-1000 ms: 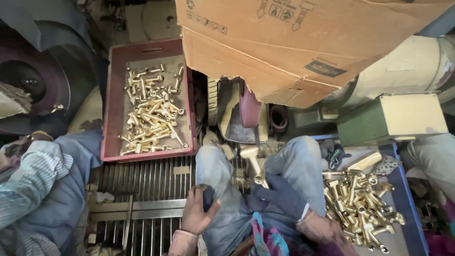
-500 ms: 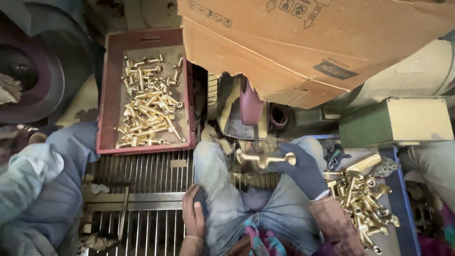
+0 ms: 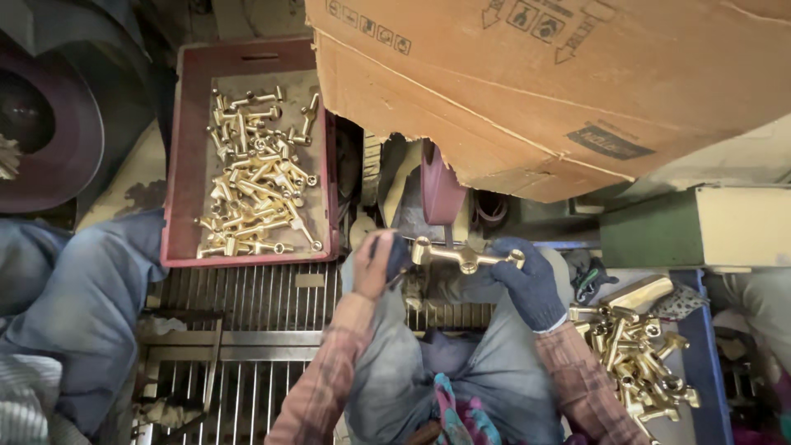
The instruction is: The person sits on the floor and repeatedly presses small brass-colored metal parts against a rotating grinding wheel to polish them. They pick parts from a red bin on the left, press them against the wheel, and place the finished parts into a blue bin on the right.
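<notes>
Fingers (image 3: 512, 262) of the right hand (image 3: 531, 284), in a dark glove, are clenched round one end of a brass fitting (image 3: 465, 255), a T-shaped piece with a short stub pointing down from its middle. At the other end the left hand (image 3: 377, 262) grips the same piece; a dark scrap of cloth or glove covers its fingertips, so the exact grip there is hard to make out. The brass fitting lies level, just below a dark red grinding wheel (image 3: 441, 191), and whether it touches the wheel cannot be told from this angle.

A torn cardboard box (image 3: 560, 82) hangs over the wheel and hides its upper part and whatever drives it. Left of the wheel sits a red crate (image 3: 185, 148) holding a loose heap of finished-looking brass parts (image 3: 255, 177). Right of the wheel and lower down, a second heap of brass pieces (image 3: 634, 350) lies in a blue tray (image 3: 707, 363) whose far side is cut off by the frame edge. Below the wheel the person's knees in grey trousers (image 3: 494, 363) cover part of a metal floor grating (image 3: 247, 330). Far left of the wheel, another person's blue sleeve (image 3: 91, 288) is seen, with its hand out of view.
</notes>
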